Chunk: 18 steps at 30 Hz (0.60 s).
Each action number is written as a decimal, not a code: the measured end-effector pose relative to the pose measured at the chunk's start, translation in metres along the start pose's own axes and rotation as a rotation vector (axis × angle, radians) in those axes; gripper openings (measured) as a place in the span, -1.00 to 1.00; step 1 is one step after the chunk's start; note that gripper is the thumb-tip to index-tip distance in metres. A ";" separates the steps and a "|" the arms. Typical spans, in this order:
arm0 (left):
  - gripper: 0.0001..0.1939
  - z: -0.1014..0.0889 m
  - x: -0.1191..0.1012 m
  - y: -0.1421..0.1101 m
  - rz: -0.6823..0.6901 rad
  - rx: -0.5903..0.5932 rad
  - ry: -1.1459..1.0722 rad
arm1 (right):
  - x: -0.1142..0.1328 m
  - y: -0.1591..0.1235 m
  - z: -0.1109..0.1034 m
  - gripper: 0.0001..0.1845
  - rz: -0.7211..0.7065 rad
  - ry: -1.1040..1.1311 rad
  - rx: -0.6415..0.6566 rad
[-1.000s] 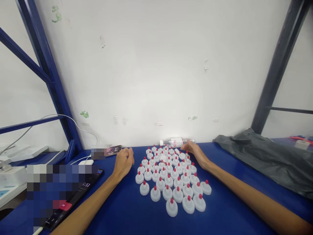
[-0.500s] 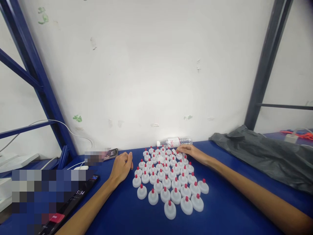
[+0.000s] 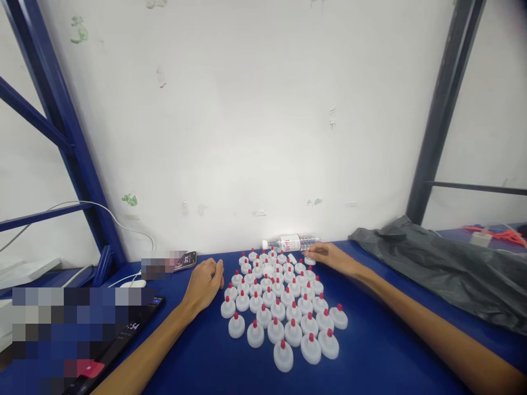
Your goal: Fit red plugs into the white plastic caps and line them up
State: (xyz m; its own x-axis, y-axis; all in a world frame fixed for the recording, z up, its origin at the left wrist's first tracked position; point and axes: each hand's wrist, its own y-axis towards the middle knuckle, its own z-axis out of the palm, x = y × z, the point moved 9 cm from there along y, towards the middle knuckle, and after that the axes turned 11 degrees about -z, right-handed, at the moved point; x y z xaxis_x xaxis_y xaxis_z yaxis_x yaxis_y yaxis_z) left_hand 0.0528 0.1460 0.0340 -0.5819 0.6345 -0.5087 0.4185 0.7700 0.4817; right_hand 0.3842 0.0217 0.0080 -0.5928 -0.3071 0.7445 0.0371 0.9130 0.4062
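Observation:
Several translucent white round caps (image 3: 278,310) with red tips, like squeeze-bottle nozzle caps, stand upright in a close cluster on the blue table (image 3: 197,362). At the far right of the cluster, my right hand (image 3: 327,258) pinches one red-tipped cap (image 3: 309,260), its fingertips hiding the top. The cap sits at or just above the table; I cannot tell which. Left of the cluster, my left hand (image 3: 206,281) rests on the table with its fingers curled in a loose fist, apart from the caps. Nothing shows in it.
A clear plastic bottle (image 3: 290,242) lies against the wall behind the caps. A phone (image 3: 187,261) and a larger dark screen (image 3: 123,340) lie to the left, with white cables. Grey sheeting (image 3: 428,269) covers the right side. Blue frame posts (image 3: 74,148) rise on the left.
My right hand has shifted slightly right, away from the cluster, with a cap now visible at its fingertips. My left hand rests as before. The camera view has tilted a little.

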 end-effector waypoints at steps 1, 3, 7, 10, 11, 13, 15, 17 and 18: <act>-0.36 -0.001 0.001 0.000 -0.002 -0.007 -0.005 | 0.002 0.000 -0.004 -0.54 -0.016 -0.037 -0.043; -0.38 -0.003 0.002 0.000 -0.005 -0.024 -0.020 | 0.010 -0.002 -0.011 -0.59 -0.048 -0.111 -0.110; -0.46 -0.010 0.006 -0.001 -0.018 -0.067 -0.059 | 0.042 -0.003 -0.013 -0.71 -0.176 -0.344 -0.157; -0.53 -0.014 0.010 -0.002 -0.043 -0.096 -0.100 | 0.078 -0.007 -0.007 -0.74 -0.321 -0.508 -0.182; -0.56 -0.014 0.012 -0.002 -0.055 -0.098 -0.114 | 0.091 -0.009 -0.003 -0.75 -0.363 -0.514 -0.191; -0.61 -0.014 0.016 -0.002 -0.084 -0.097 -0.142 | 0.119 -0.016 0.006 -0.78 -0.439 -0.473 -0.200; -0.63 -0.014 0.021 -0.001 -0.118 -0.097 -0.168 | 0.147 -0.026 0.021 -0.80 -0.470 -0.369 -0.189; -0.64 -0.014 0.024 -0.001 -0.145 -0.098 -0.192 | 0.172 -0.036 0.045 -0.76 -0.437 -0.177 -0.173; -0.64 -0.014 0.025 -0.001 -0.154 -0.096 -0.203 | 0.182 -0.040 0.064 -0.75 -0.412 -0.052 -0.148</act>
State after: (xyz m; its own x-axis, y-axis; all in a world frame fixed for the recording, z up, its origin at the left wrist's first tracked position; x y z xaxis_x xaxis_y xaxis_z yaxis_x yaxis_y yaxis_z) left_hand 0.0278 0.1604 0.0309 -0.4776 0.5185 -0.7092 0.2623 0.8546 0.4482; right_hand 0.2233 -0.0541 0.0936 -0.6222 -0.6197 0.4785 -0.0979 0.6679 0.7377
